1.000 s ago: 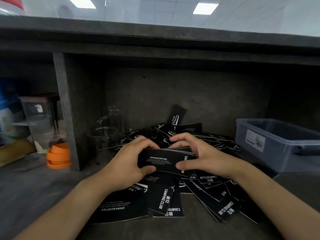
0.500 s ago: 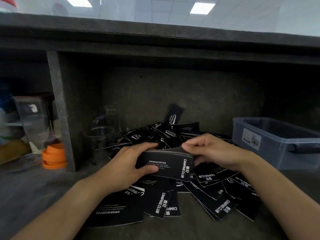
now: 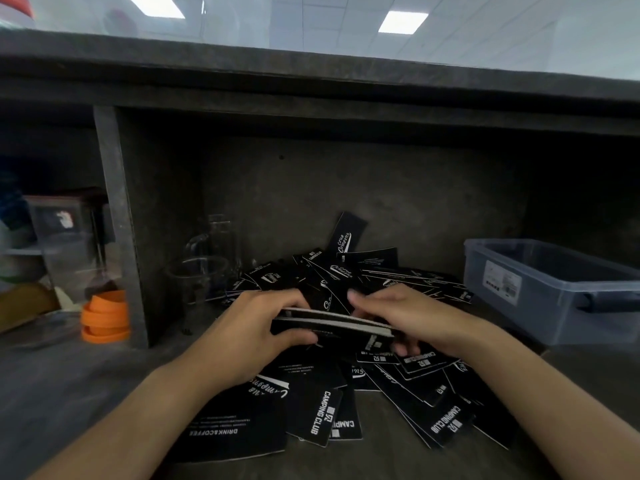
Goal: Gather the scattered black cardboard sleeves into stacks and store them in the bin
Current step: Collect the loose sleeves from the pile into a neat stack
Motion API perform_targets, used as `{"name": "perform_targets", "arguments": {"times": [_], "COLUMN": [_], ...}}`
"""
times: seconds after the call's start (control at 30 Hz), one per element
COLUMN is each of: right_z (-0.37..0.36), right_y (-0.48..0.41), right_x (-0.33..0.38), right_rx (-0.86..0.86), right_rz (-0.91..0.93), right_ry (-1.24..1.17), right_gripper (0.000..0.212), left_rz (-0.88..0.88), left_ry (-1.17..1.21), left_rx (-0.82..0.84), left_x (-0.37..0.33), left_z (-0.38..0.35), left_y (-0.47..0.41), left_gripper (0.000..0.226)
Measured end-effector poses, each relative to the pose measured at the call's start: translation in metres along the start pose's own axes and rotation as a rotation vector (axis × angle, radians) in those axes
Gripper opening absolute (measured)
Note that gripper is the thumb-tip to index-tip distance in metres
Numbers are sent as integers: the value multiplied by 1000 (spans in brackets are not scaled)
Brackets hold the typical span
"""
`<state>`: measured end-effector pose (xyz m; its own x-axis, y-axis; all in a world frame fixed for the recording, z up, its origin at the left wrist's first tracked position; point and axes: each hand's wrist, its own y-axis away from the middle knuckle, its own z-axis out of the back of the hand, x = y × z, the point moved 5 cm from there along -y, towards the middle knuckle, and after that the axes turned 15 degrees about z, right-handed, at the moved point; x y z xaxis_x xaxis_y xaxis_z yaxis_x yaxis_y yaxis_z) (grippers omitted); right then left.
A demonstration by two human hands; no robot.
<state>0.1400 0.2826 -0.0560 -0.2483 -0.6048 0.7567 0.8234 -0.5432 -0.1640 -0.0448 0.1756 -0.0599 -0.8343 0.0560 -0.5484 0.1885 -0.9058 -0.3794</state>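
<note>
matt black cardboard sleeves [image 3: 408, 386] under hands; translucent smooth plastic bin [image 3: 540, 289] right of them; rough grey stone-like surface [image 3: 69, 379].

Sleeves [image 3: 349, 372] black, white lettering, pale edges on held stack [image 3: 332, 323]. Bin [image 3: 540, 289] right of sleeves: translucent blue-grey, white label. Rings [image 3: 105, 320] left of sleeves: orange. Shelf [image 3: 62, 393] dark grey.

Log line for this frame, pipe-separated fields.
left hand: holds sleeve stack | right hand: holds sleeve stack too | loose sleeves: piled beneath | bin: right, apart
</note>
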Motion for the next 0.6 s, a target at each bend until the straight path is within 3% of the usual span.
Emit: {"name": "perform_targets", "arguments": {"times": [0.07, 0.17, 0.23, 0.33, 0.43, 0.5, 0.53, 0.6], "right_z": [10, 10, 0, -13, -1, 18, 24, 26], "right_y": [5, 7, 0, -7, -9, -8, -7, -4], "right_x": [10, 15, 11, 9, 9, 2, -4, -22], "right_rx": [11, 45, 63, 3, -217, -347, -318, -112], "right_rz": [148, 313, 384, 441, 324, 237, 163, -69], "right_ry": [160, 123, 223, 376, 257, 320, 407, 616], "right_gripper": [67, 36, 15, 16, 51, 47, 40, 65], "left_rz": [38, 87, 89, 53, 64, 119, 142, 191], "left_ry": [26, -42, -130, -158, -215, -249, -280, -308], "left_rx": [-19, -60, -94, -31, 51, 37, 20, -14], "left_x": [2, 8, 9, 7, 10, 15, 18, 24], "left_z": [5, 10, 9, 1, -4, 0, 3, 8], "left_y": [0, -1, -2, -2, -2, -3, -4, -5], "left_gripper": [25, 29, 34, 49, 22, 21, 22, 25]}}
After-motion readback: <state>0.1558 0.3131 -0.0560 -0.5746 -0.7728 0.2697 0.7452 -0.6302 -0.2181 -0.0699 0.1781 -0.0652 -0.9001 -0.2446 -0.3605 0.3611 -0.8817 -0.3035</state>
